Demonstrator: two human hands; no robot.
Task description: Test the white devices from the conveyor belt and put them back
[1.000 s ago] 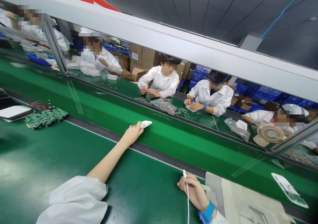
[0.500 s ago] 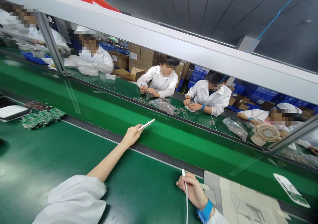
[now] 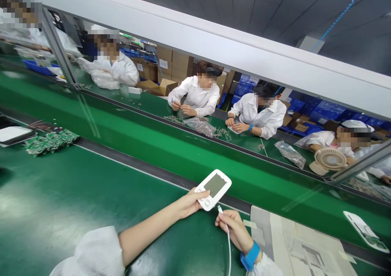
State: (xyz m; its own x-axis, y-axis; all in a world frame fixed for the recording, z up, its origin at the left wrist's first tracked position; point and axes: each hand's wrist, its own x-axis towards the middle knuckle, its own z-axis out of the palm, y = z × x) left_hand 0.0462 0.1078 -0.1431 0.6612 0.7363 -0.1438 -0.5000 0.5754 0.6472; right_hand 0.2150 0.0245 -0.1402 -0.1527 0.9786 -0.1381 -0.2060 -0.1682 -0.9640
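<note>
Held in my left hand (image 3: 191,202) is a white handheld device (image 3: 214,189) with a grey screen and buttons at its lower end. My thumb lies across its face, and the fingers behind it are hidden. Just below and to the right, my right hand (image 3: 233,227) pinches the white plug of a cable (image 3: 229,247). The plug's metal tip points up toward the device's lower edge, with a small gap between them. From the plug, the cable hangs down out of view. A blue band circles my right wrist.
A green conveyor belt (image 3: 134,133) runs past the dark green bench (image 3: 91,186). Green circuit boards (image 3: 51,141) are heaped at left. Paper sheets (image 3: 293,239) lie at right, and an opened white casing (image 3: 365,231) rests on the belt. Co-workers in white sit across, near a fan (image 3: 330,158).
My left hand has moved right and toward me with the device, turning its screen into view. The right hand has barely moved; its plug now tilts left, close to the device.
</note>
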